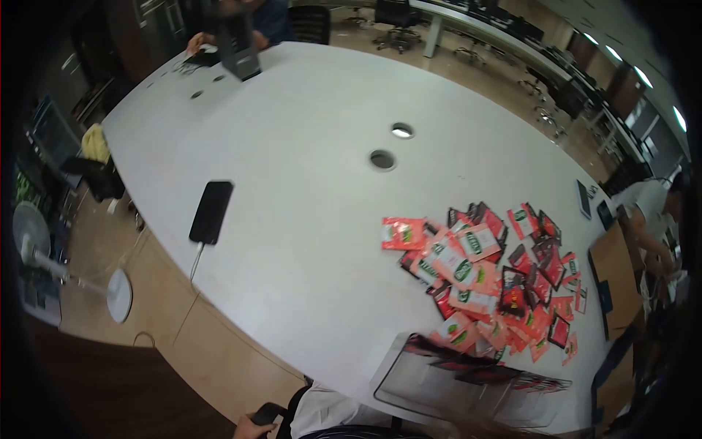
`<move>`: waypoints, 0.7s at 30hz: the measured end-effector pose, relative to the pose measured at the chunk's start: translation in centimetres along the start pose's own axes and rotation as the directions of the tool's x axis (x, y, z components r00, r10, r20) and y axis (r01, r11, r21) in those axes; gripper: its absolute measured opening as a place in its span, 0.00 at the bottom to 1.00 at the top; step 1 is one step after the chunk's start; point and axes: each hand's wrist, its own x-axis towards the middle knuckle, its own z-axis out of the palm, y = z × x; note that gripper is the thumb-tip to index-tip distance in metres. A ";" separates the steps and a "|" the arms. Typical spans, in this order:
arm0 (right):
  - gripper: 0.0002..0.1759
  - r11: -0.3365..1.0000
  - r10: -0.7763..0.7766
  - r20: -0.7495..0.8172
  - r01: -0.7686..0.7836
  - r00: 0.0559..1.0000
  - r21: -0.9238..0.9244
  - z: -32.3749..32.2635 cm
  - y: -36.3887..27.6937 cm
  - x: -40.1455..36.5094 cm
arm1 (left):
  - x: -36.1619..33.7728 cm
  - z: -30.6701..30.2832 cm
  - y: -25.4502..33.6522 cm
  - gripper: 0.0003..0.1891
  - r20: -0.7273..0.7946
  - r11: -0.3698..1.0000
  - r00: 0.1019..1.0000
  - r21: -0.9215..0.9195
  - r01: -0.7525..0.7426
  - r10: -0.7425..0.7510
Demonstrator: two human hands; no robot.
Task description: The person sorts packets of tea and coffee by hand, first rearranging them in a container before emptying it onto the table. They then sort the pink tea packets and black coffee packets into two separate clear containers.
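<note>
At the bottom edge, my left hand (252, 429) is closed around a dark chair armrest (269, 413). A brownish blur low at the bottom, by the clear plastic tray, looks like my right hand (479, 426); its fingers are smeared and mostly hidden. The clear tray (417, 384) with compartments stands tilted at the table's near edge, with dark and red packets along its upper side. Beyond it, a loose pile of sachets (475, 300), pink-orange with green labels mixed with red and black ones, spreads over the white table (307, 161).
A black phone (212, 212) on a white cable lies left. Two round holes (382, 160) open in the tabletop. Across the table, a person (274, 22) sits behind a dark upright device (240, 47). Another person stands right, by a cardboard box (618, 282). A white fan (110, 293) stands left.
</note>
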 end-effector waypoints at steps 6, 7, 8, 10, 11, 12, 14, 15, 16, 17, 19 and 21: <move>0.31 0.991 0.073 0.036 -0.076 0.997 0.108 -6.7 1.6 -1.5 | -1.5 -1.0 11.8 0.27 -0.129 0.986 0.991 0.165 -0.002 0.024; 0.31 0.987 0.089 0.039 -0.093 0.995 0.128 -7.7 2.4 -2.1 | -1.9 -0.8 14.4 0.27 -0.143 0.983 0.987 0.181 -0.043 0.069; 0.31 0.983 0.103 0.039 -0.108 0.994 0.147 -8.4 3.2 -2.6 | -2.4 -0.8 16.8 0.27 -0.152 0.976 0.982 0.201 -0.082 0.114; 0.31 0.974 0.126 0.038 -0.131 0.991 0.186 -9.9 4.9 -3.2 | -2.9 -0.4 21.1 0.28 -0.161 0.960 0.966 0.228 -0.163 0.202; 0.32 0.970 0.139 0.039 -0.143 0.990 0.195 -10.4 5.6 -3.6 | -3.2 -0.3 22.8 0.28 -0.163 0.951 0.958 0.240 -0.194 0.236; 0.32 0.966 0.150 0.041 -0.155 0.988 0.206 -10.7 6.2 -4.0 | -3.5 -0.3 24.3 0.28 -0.162 0.941 0.950 0.255 -0.223 0.269; 0.32 0.956 0.182 0.051 -0.189 0.982 0.225 -11.1 7.1 -5.1 | -3.9 -0.6 26.8 0.29 -0.158 0.922 0.932 0.272 -0.275 0.325; 0.32 0.950 0.201 0.056 -0.209 0.978 0.233 -11.1 7.2 -5.3 | -3.7 -0.8 27.7 0.29 -0.153 0.912 0.924 0.280 -0.299 0.350; 0.33 0.943 0.208 0.054 -0.214 0.977 0.253 -11.0 7.0 -5.3 | -3.3 -1.0 28.5 0.29 -0.149 0.902 0.915 0.290 -0.321 0.374; 0.33 0.935 0.226 0.054 -0.233 0.973 0.269 -10.7 6.8 -5.6 | -2.6 -1.4 29.3 0.30 -0.140 0.889 0.906 0.302 -0.345 0.399; 0.33 0.915 0.268 0.057 -0.273 0.962 0.297 -10.4 5.8 -5.9 | -1.3 -2.1 30.2 0.30 -0.129 0.872 0.895 0.321 -0.370 0.427; 0.33 0.902 0.292 0.074 -0.300 0.954 0.310 -9.9 3.9 -6.8 | -0.3 -3.2 30.7 0.31 -0.114 0.867 0.895 0.328 -0.376 0.431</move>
